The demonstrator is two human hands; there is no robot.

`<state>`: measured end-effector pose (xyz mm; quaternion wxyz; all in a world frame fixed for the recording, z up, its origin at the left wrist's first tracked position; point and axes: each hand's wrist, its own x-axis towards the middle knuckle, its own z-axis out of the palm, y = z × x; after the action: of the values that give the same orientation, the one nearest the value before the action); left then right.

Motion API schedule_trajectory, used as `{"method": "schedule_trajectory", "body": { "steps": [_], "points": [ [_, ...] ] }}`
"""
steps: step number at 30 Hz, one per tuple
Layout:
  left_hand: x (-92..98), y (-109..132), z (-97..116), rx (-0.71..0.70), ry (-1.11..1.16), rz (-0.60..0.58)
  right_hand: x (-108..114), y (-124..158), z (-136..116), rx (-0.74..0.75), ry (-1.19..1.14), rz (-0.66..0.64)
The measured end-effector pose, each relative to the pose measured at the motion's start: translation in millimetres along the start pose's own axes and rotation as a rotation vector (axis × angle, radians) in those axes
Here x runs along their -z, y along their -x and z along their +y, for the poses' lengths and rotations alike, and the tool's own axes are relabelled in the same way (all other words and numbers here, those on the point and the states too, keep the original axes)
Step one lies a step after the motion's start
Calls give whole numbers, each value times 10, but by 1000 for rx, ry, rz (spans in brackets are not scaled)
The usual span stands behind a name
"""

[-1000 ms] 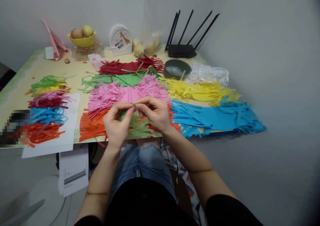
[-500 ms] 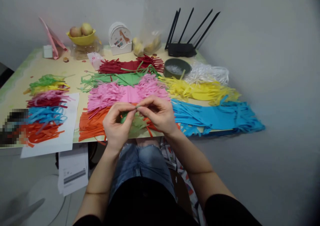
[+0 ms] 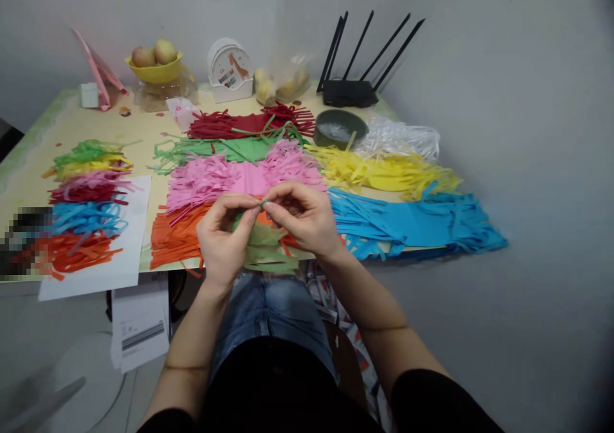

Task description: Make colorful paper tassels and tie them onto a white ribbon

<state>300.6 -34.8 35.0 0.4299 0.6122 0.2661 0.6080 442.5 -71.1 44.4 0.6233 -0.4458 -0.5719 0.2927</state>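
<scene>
My left hand and my right hand meet over the table's front edge, thumbs and forefingers pinched. Between the fingertips runs a thin twisted bit of green tissue paper, and a pale green paper fringe hangs below them. Under and behind the hands lie an orange fringed paper and a pink fringed paper. Farther back are a green fringed paper and a dark red one. Blue fringed paper and yellow fringed paper spread to the right of my hands.
Finished-looking tassels in several colours, such as blue ones, lie at left, partly over a white sheet. A dark bowl, white strands, a router, a coaster holder and a yellow fruit bowl stand behind.
The pale green fringe below my fingers hangs lower and has spread out to the right. Both hands keep their pinch in nearly the same place.
</scene>
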Motion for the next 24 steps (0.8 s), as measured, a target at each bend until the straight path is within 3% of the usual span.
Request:
{"method": "schedule_trajectory", "body": {
  "steps": [6, 12, 17, 24],
  "points": [
    [-7, -4, -21, -49, 29, 2, -10, -10, 23, 13, 36, 18],
    [51, -20, -71, -88, -8, -27, 93, -58, 5, -31, 91, -117],
    [83, -44, -86, -49, -7, -40, 185, -115, -74, -57, 86, -147],
    [140, -74, -99, 22, -11, -156, 165, -171, -145, 132, 363, -208]
  ]
}}
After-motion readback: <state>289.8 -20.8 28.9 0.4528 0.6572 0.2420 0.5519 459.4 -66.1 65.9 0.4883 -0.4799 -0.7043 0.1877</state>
